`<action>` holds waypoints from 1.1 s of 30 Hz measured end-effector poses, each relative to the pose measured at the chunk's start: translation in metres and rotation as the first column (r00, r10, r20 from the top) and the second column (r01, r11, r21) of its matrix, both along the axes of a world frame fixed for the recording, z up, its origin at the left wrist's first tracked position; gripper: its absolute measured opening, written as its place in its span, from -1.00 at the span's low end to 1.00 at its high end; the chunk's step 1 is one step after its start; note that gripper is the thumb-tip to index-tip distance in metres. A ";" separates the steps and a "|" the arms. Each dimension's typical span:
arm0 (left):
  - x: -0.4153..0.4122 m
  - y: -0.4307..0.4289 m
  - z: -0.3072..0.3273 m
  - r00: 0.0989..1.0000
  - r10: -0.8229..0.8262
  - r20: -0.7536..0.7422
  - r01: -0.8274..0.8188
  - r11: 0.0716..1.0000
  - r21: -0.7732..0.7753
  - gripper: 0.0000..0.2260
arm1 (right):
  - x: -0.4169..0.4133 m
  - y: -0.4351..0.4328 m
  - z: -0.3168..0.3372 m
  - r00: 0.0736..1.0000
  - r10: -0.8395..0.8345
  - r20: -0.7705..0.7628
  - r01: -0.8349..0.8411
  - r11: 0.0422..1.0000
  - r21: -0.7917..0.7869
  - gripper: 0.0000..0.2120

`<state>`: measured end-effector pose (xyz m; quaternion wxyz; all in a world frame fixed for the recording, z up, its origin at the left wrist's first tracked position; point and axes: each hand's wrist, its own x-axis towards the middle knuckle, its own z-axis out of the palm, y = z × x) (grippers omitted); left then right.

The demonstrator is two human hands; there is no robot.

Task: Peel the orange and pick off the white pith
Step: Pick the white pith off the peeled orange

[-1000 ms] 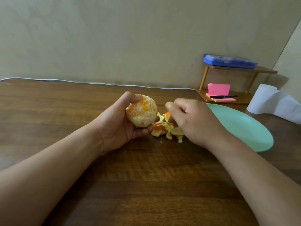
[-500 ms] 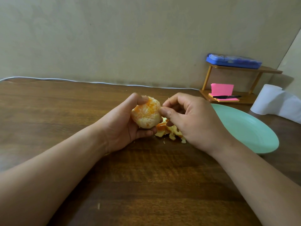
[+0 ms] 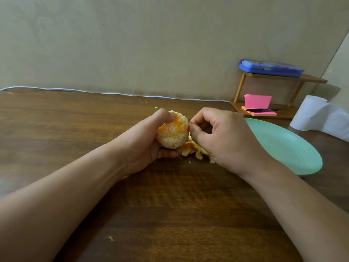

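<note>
At frame centre, above the dark wooden bench [image 3: 170, 214], the left hand [image 3: 149, 146] cups the peeled orange [image 3: 172, 133]; the right hand [image 3: 224, 138] pinches at its edge. Peel scraps [image 3: 194, 151] lie beneath; a beige wall [image 3: 132, 44] stands behind.

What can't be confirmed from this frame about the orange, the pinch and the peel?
Head view only:
- Far side and underside of the orange: hidden by the left hand cupping it.
- Whether the right hand actually pinches pith: too small, fingertips cover it.
- Full peel pile: partly behind the right hand.
- Blue case markings: blurred.
</note>
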<state>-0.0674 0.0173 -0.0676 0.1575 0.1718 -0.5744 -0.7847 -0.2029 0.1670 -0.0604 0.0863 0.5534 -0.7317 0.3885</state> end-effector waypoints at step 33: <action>0.003 -0.006 0.002 0.999 -0.026 -0.025 0.025 0.999 -0.039 -0.59 | -0.004 0.002 0.002 0.994 0.066 0.082 -0.066 0.998 -0.003 -0.96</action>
